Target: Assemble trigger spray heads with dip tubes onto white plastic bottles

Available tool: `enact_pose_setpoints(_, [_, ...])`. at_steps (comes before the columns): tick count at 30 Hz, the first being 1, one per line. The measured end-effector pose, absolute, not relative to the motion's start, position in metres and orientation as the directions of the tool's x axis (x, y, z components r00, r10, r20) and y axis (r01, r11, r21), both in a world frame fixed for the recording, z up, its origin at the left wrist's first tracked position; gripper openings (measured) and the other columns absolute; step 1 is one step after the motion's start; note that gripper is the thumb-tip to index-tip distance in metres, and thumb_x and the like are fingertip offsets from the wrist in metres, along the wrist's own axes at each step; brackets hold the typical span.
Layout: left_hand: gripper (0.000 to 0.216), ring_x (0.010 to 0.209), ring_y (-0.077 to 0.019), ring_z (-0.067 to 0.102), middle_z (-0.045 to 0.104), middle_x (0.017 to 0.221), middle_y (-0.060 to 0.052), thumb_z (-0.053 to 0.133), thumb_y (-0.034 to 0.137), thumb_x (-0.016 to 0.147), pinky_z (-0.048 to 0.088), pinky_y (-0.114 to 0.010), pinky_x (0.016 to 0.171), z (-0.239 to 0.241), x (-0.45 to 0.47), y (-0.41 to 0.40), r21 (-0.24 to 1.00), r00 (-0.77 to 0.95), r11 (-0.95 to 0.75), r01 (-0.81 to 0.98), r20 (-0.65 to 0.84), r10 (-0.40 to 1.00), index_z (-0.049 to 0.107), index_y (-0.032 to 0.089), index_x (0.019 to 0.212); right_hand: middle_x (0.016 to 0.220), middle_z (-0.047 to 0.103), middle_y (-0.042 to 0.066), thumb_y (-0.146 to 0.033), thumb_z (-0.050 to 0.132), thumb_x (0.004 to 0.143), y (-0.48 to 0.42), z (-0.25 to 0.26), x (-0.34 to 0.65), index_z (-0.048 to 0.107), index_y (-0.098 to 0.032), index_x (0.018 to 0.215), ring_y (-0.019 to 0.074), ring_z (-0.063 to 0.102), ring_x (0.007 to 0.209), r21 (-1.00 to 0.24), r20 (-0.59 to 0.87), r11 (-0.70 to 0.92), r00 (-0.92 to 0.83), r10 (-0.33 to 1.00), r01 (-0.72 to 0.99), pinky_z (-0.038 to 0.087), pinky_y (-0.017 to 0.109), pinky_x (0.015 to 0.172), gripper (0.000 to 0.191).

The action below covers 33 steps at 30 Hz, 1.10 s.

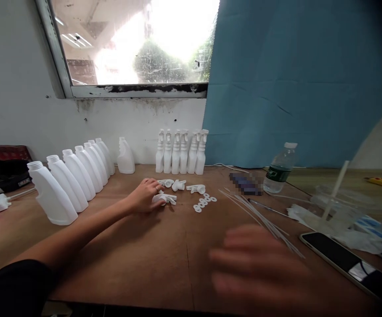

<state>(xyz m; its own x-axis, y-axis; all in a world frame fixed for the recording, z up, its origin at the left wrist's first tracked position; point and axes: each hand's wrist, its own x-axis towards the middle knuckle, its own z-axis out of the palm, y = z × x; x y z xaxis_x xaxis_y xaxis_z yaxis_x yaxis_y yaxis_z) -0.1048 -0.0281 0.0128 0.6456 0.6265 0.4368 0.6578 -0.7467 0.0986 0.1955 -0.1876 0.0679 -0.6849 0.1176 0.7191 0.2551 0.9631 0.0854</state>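
Blue sheet is hanging at 2 o'clock; water bottle is standing at 3; smartphone is lying at 4.

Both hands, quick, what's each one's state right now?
Left hand: at a white spray head; can't tell whether its grip is closed.
Right hand: motion-blurred; open or closed can't be told.

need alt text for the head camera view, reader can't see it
A person's left hand reaches among white spray heads on a brown table, while the right hand is blurred in the foreground. Behind stand six white bottles with sprayers; open-topped white bottles line the left, with small rings and thin tubes to the right.
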Motion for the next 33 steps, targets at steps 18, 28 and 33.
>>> enact_pose_setpoints(18, [0.032,0.099,-0.0237,0.056,0.061,0.110,-0.012,0.049,0.027,0.090,0.045,-0.039,0.090,-0.019,-0.072,-0.099,0.201,0.671,-0.848,0.490,0.534,0.515,0.049,0.016,0.120,0.111,0.060,0.010,-0.025,0.049,0.095,-0.033,-0.028,0.211,0.068,-0.024,0.110,0.0260,0.053,0.106,-0.214,0.452,0.807,-0.677,0.581,0.550,0.047,0.046,0.092,0.025])
enact_pose_setpoints(28, [0.040,0.110,-0.0220,0.054,0.056,0.124,-0.010,0.046,0.026,0.093,0.043,-0.036,0.096,-0.016,-0.068,-0.100,0.513,0.679,-0.741,0.433,0.356,0.643,0.045,0.021,0.133,0.097,0.064,0.009,-0.024,0.046,0.096,-0.049,-0.017,0.198,0.069,-0.022,0.105,0.0228,0.061,0.090,-0.303,0.671,0.812,-0.493,0.554,0.499,0.051,0.040,0.080,0.025])
enact_pose_setpoints(33, [0.042,0.105,-0.0215,0.055,0.057,0.120,-0.009,0.048,0.026,0.092,0.044,-0.035,0.094,-0.019,-0.068,-0.096,0.529,0.685,-0.742,0.412,0.358,0.635,0.045,0.022,0.134,0.095,0.067,0.007,-0.019,0.045,0.096,-0.075,-0.009,0.173,0.064,-0.025,0.116,0.0214,0.060,0.086,-0.166,0.741,0.894,-0.545,0.392,0.417,0.048,0.038,0.076,0.029])
